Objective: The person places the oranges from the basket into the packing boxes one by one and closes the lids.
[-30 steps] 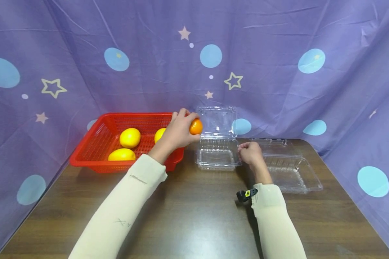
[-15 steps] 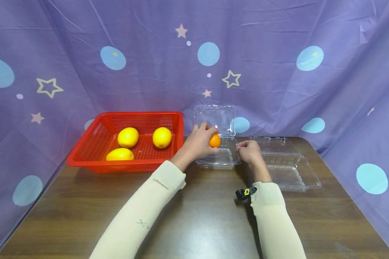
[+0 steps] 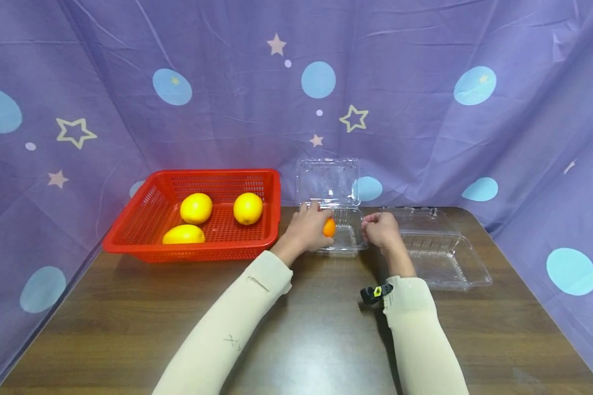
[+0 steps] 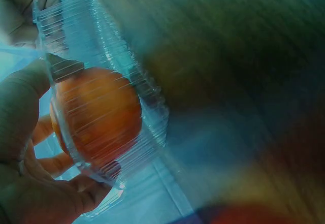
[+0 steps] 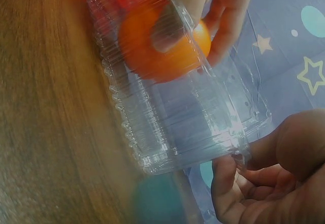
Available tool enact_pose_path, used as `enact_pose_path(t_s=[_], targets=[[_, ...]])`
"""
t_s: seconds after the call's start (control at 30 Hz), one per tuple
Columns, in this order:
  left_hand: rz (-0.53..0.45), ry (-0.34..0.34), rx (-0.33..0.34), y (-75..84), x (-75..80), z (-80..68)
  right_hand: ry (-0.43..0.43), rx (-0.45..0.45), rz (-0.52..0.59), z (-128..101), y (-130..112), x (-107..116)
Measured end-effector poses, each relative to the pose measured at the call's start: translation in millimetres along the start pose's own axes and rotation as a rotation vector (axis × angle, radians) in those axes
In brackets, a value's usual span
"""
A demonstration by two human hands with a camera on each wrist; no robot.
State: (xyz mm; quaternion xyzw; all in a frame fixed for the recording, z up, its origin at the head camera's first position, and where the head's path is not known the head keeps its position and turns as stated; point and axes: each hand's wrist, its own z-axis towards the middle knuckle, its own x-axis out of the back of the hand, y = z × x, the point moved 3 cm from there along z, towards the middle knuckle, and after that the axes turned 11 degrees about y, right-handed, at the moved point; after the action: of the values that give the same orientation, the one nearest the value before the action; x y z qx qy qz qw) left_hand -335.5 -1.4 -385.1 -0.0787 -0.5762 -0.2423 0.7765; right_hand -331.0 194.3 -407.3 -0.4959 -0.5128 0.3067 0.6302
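Nearest, two cream sleeves cross the dark wooden worktop (image 3: 296, 334) toward twelve o'clock. Beyond them the left hand (image 3: 303, 229) has its grip curled around an orange (image 3: 329, 227), holding it down inside the tray of an open clear clamshell box (image 3: 332, 241); the left wrist view shows the fruit through the ribbed plastic wall. At about one o'clock the right hand (image 3: 381, 229) pinches that box's right edge with fingers and thumb. Just right of it lies a second clear clamshell box (image 3: 445, 263), open. At ten o'clock a red basket (image 3: 128, 238) holds three yellow fruits (image 3: 196, 208). Farthest, a purple curtain (image 3: 405, 126) with stars and dots hangs behind.
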Motion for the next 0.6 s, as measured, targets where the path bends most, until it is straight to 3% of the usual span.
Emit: enact_pose_path(t_s=[0.3, 0.6], targets=[[0.035, -0.006, 0.023, -0.6, -5.0, 2.1, -0.008, -0.005, 0.001, 0.8, -0.3, -0.7], [0.056, -0.002, -0.015, 1.9, 10.8, -1.8, -0.002, -0.013, -0.004, -0.3, 0.0, 0.4]])
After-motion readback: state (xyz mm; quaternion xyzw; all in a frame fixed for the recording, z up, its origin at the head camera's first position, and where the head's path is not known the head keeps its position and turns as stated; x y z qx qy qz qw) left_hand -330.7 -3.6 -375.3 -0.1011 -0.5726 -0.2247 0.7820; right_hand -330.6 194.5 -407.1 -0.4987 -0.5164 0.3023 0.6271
